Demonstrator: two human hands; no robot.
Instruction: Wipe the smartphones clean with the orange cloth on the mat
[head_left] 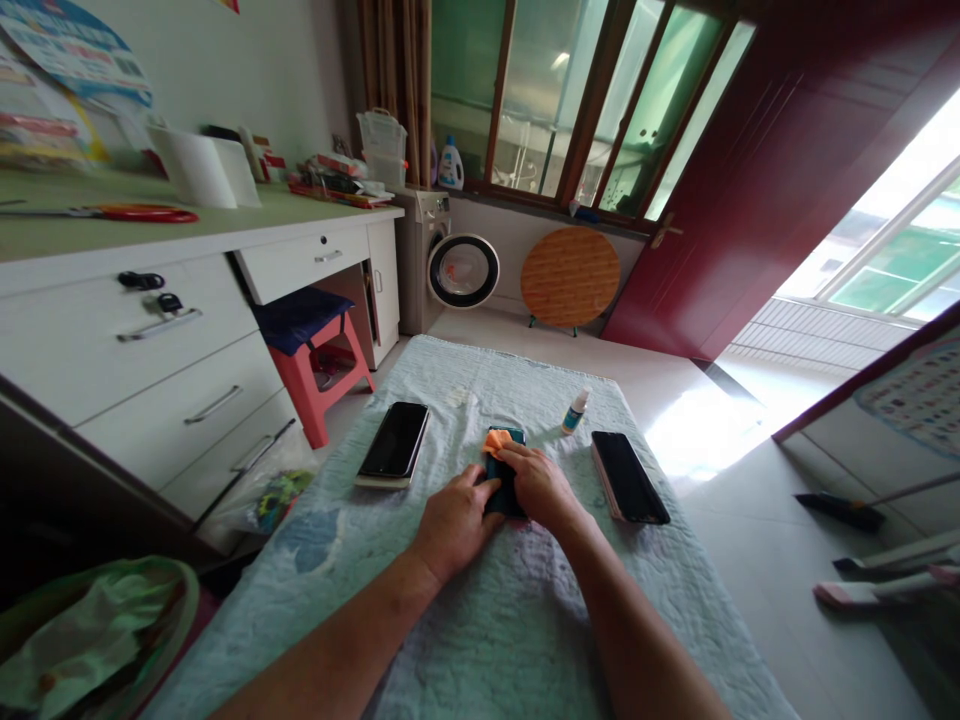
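A dark smartphone (505, 482) lies on the cloth-covered table, partly hidden by both hands. My left hand (456, 517) grips its left and near edges, thumb across the surface. With bent fingers, my right hand (541, 482) presses an orange cloth (496, 442) against the phone's far end. A second phone (397, 440), black screen up, rests on a pale box to the left. To the right, another black phone (630, 477) lies on a similar pale box. Beyond my right hand stands a small spray bottle (575, 412) with a white cap and a blue-green label.
A pale quilted cloth (600, 640) covers the table. On the left are a white drawer desk (150, 370) and a red stool (315, 370). A waste bin (184, 590) stands at lower left. Behind are a washing machine with its door open (463, 271) and a round wooden tabletop (571, 277).
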